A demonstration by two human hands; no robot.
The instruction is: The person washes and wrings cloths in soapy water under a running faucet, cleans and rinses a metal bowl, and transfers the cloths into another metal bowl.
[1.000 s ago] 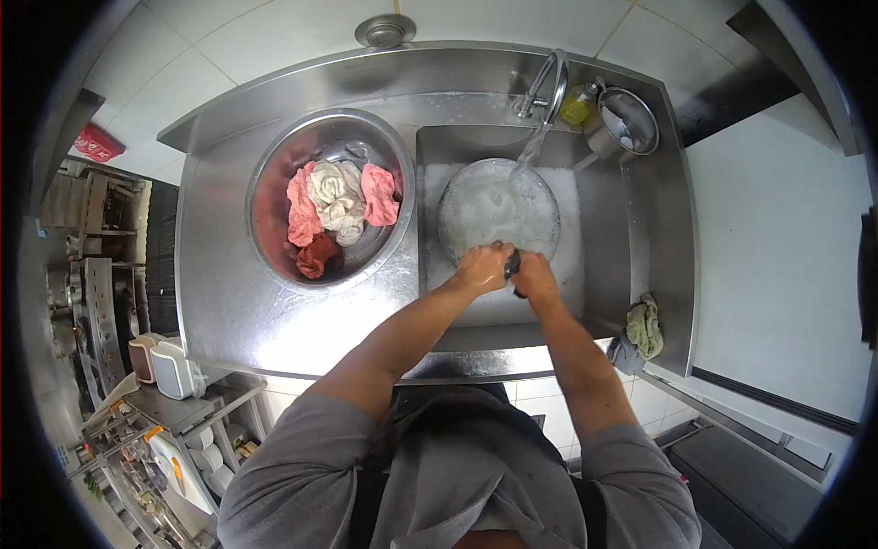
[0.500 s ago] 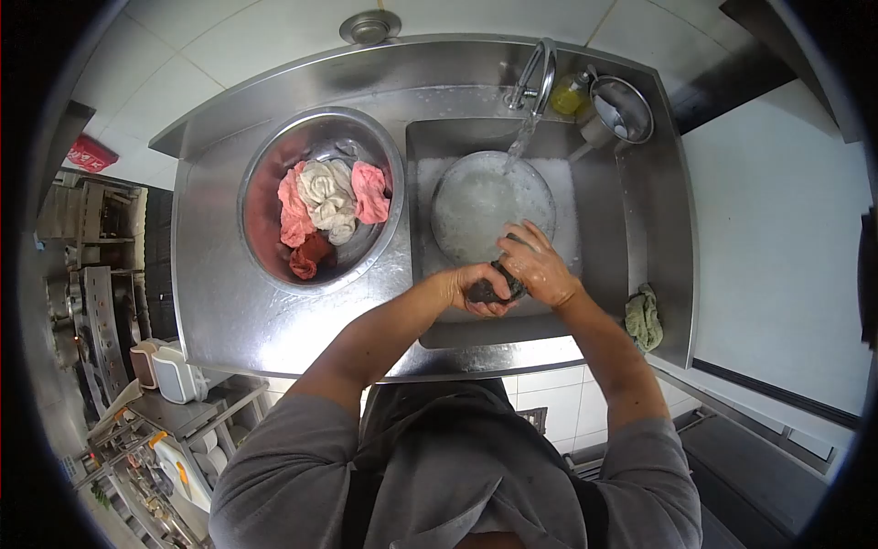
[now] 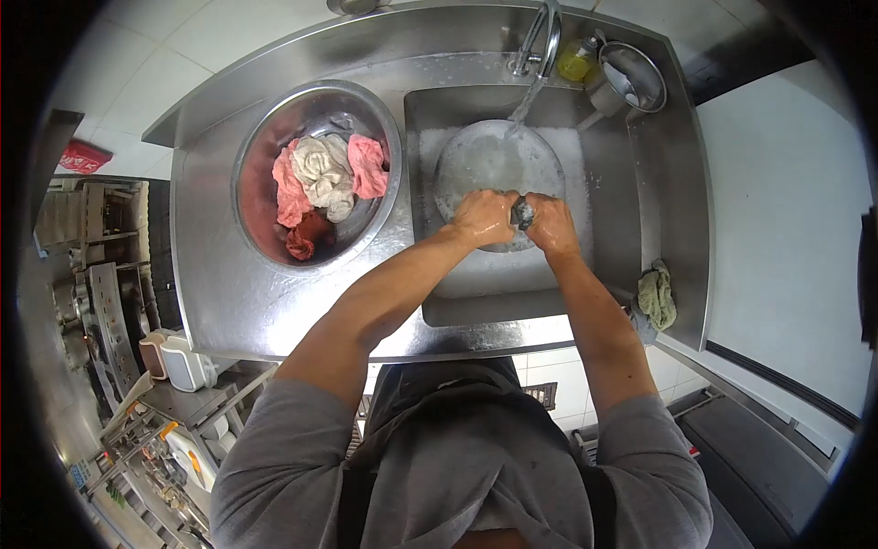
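Observation:
A dark, wet cloth [image 3: 522,214] is bunched between my two fists, most of it hidden by the fingers. My left hand [image 3: 485,218] is closed around one side of it, and my right hand [image 3: 551,224] grips the other side. Both hands are held over the near edge of a round basin [image 3: 439,181] filled with cloudy, soapy water. That basin stands in the metal sink [image 3: 498,311], with suds around it. Water runs into it from the curved faucet [image 3: 553,37].
Left of the sink, a large steel bowl [image 3: 247,229] holds pink, whitish and red cloths [image 3: 322,174]. At the back right corner are a bottle of yellow liquid [image 3: 574,62] and a metal pot [image 3: 651,78]. A green cloth [image 3: 656,295] hangs over the right side ledge.
Both hands have moved up and away from my body, over the basin. The fingers have closed into fists around the cloth, which was more exposed before. The camera view has shifted slightly.

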